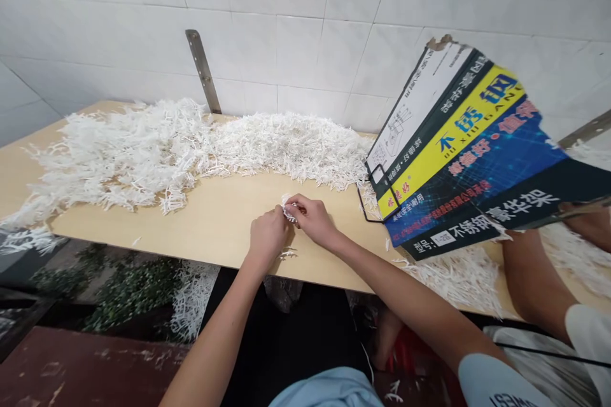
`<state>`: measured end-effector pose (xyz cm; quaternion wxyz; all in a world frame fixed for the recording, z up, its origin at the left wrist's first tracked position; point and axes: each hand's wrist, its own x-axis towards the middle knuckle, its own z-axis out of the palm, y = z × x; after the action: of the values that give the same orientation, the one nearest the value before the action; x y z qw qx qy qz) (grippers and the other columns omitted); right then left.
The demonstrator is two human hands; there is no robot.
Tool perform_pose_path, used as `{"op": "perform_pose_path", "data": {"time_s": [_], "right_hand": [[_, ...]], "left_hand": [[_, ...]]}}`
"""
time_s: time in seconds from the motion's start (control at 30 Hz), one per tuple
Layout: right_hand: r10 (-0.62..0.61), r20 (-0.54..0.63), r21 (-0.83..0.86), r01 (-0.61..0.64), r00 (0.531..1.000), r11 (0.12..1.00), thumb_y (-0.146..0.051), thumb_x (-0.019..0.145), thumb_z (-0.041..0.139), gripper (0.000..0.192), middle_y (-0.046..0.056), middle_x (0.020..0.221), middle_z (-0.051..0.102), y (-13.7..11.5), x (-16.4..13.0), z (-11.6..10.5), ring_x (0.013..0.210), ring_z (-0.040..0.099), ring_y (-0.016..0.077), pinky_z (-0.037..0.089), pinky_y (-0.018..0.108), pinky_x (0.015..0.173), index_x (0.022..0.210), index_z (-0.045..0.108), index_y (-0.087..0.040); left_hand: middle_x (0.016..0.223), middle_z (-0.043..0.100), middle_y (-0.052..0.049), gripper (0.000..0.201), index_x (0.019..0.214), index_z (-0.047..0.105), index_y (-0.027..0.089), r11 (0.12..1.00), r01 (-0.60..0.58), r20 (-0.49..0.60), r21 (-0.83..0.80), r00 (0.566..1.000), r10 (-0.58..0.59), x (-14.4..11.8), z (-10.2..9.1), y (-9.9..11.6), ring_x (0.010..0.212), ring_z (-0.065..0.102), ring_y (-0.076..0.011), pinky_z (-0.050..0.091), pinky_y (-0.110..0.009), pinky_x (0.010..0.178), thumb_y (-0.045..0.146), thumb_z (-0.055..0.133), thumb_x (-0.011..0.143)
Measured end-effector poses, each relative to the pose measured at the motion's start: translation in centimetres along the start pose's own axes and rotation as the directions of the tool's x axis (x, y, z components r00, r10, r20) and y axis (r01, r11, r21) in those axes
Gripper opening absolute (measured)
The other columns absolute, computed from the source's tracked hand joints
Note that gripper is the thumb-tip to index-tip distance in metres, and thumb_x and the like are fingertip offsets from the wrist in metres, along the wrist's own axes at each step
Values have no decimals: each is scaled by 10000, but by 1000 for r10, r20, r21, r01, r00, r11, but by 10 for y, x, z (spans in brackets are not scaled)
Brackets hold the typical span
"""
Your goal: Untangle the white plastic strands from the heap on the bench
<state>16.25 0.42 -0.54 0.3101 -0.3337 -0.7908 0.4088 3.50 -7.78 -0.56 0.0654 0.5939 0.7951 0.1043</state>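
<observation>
Over the middle of the pale wooden board [210, 229], my left hand [268, 233] and my right hand [312, 219] meet fingertip to fingertip. Both are closed on a small white bunch of thin, branched plastic-looking pieces [289, 213]; the fingers hide most of it. A few loose white pieces [287, 254] lie on the board just below my hands. Behind them stretches a long heap of the same white branched pieces [286, 143], and a wider heap [128, 152] spreads at the left.
A torn printed cardboard panel [458, 152] stands tilted at the right, with a black wire frame [379, 197] at its lower edge. Beyond it are another person's arm [534, 280] and more white pieces [458, 280]. Green foliage [138, 292] sits below the board; a metal bracket [203, 70] is against the tiled wall.
</observation>
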Motion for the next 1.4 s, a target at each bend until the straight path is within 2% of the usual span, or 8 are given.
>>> {"op": "perform_pose_path", "data": {"time_s": [0.13,0.27,0.33,0.5,0.67,0.83,1.0,1.4], "right_hand": [[157,17,316,-154,987,936,-527,872,715,323,-14,636,644,18,4,-2,484,562,138,452,265,468,896,715,-206],[218,16,327,-211,976,921,-452,816,764,271,-14,589,612,22,8,-3,453,544,132,425,261,427,766,708,-191],[258,-104,338,-210,960,917,-422,820,751,249,-13,589,595,27,13,-4,460,521,124,407,252,421,742,684,-195],[344,-499,515,-47,795,856,-520,966,545,314,-31,664,523,40,24,-13,506,457,118,444,242,469,817,556,-244],[-62,-379,37,82,923,996,-457,970,614,282,92,1173,702,20,11,-11,1036,649,225,541,323,791,1142,675,-242],[68,-120,5,-68,990,998,-509,914,692,274,-10,635,654,12,-3,2,571,577,159,433,285,569,879,710,-238],[299,-292,462,-140,908,876,-505,818,757,313,6,606,678,28,5,6,451,526,126,391,259,446,793,675,-204],[408,-447,714,43,796,699,-406,719,803,304,-64,543,458,32,8,-2,441,389,75,253,223,418,728,573,-208]], "left_hand": [[937,761,-140,306,1081,640,161,997,-71,21,-17,997,71,-1,-3,-3,824,732,-291,455,-346,738,292,366,1049],[923,766,-131,314,1077,633,167,991,-132,53,7,990,131,1,1,-5,819,737,-304,443,-353,710,283,343,1048],[931,767,-146,263,1085,634,156,990,-130,100,46,987,125,2,5,-5,823,742,-316,445,-360,704,219,392,1002],[936,769,-148,227,1069,629,161,991,-93,122,101,989,80,4,6,-2,834,751,-327,463,-358,686,155,459,920],[939,764,-168,218,1107,602,139,993,-9,86,117,996,-1,3,3,1,821,758,-337,494,-363,683,184,476,935],[917,750,-178,237,1090,587,124,995,19,45,98,999,-23,3,7,5,818,765,-342,514,-365,671,236,398,1003],[921,750,-191,254,1087,595,117,992,-90,73,84,994,84,5,10,14,841,769,-342,536,-381,710,204,371,1004],[1055,752,-220,252,1184,589,102,992,-127,109,-18,986,128,6,9,35,974,765,-308,549,-389,870,194,455,991]]}}
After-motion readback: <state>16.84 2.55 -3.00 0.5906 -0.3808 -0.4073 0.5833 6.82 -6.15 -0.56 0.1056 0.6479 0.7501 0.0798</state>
